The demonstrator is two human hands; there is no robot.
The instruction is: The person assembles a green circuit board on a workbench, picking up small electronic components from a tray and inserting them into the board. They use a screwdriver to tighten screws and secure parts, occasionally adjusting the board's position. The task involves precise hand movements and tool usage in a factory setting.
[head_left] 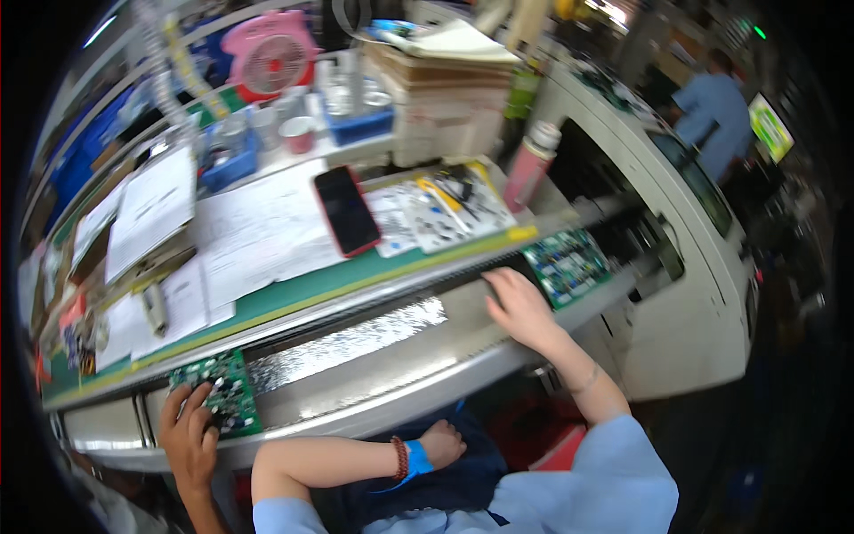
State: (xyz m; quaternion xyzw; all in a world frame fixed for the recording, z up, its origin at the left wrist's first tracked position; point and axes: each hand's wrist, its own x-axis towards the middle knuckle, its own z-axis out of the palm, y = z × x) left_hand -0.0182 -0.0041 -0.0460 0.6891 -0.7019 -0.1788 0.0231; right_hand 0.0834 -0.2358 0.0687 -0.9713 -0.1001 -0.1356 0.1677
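My left hand (442, 446) rests in my lap, its fingers curled into a loose fist with nothing visible in them. A blue strap (417, 457) and a beaded bracelet circle that wrist. Over the conveyor rail, my right hand (522, 309) is open, fingers stretched out and holding nothing. Just right of it, a green circuit board (567, 265) with many components lies on the conveyor (391, 378), near a machine opening. At the conveyor's left end, another person's hand (189, 438) touches a second green circuit board (222, 392).
Behind the conveyor stands a bench with papers (258, 231), a dark-screened phone (346, 212), a tray of small parts (455, 206), a pink bottle (532, 166), blue bins, a pink fan (269, 55) and cardboard boxes. A pale machine (685, 294) stands right; a person (714, 114) is beyond it.
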